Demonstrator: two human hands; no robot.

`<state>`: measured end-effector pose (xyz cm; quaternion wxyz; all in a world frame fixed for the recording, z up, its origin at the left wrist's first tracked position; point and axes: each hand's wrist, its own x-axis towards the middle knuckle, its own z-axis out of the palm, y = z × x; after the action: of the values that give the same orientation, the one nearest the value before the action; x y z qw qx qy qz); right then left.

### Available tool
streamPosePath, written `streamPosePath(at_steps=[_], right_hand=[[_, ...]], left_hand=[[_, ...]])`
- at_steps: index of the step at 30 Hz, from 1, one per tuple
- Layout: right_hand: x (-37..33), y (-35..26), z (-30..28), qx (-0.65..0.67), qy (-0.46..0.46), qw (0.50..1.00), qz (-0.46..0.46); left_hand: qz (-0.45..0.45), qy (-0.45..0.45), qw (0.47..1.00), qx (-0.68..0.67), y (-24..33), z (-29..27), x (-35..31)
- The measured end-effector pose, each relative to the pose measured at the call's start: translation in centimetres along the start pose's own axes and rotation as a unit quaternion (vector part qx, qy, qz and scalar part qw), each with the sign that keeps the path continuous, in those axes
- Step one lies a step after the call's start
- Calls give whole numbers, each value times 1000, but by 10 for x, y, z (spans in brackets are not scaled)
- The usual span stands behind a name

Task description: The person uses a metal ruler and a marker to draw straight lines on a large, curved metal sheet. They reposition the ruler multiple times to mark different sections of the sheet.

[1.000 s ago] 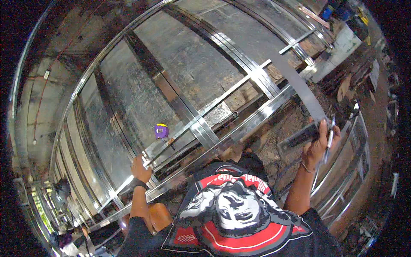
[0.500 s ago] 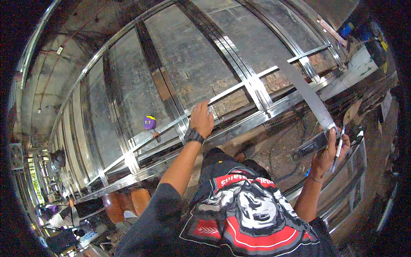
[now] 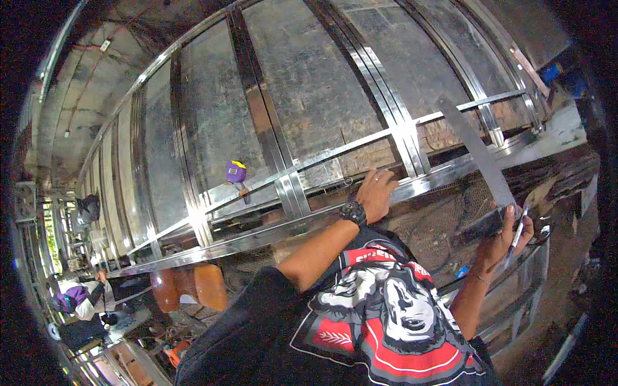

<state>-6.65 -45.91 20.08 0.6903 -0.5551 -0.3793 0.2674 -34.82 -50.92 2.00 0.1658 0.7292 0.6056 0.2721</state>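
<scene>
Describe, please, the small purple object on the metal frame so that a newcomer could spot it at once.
Start at the big grid of shiny steel bars laid over grey panels. Follow the horizontal rail leftward from the left hand with the wristwatch. There sits a tape measure, the only purple and yellow thing among bare metal.

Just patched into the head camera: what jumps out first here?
A shiny metal frame of crossing rails fills the view. The left hand rests on its lower rail, a black watch on the wrist. At right, the right hand holds a pen and a steel square; a purple tape measure sits on the frame at centre.
</scene>
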Motion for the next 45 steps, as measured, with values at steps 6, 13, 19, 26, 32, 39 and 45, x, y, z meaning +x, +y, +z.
streamPosePath(at_steps=[6,13,19,26,32,39,45], right_hand=[[15,23,20,-26,-1,999,-41],[0,12,74,31,-29,999,-20],[0,14,79,55,-5,998,-3],[6,29,69,57,11,998,5],[12,29,66,53,17,998,6],[9,29,67,69,0,997,16],[19,48,88,52,-41,998,-16]], left_hand=[[-69,15,996,50,-22,-29,27],[-121,14,983,135,-88,-44,83],[-46,-69,985,149,-126,-53,53],[-70,-54,992,90,-146,-53,47],[-176,-78,978,-76,-160,-75,70],[-212,-98,949,-210,-178,-70,69],[-236,-141,922,-274,-173,-70,72]])
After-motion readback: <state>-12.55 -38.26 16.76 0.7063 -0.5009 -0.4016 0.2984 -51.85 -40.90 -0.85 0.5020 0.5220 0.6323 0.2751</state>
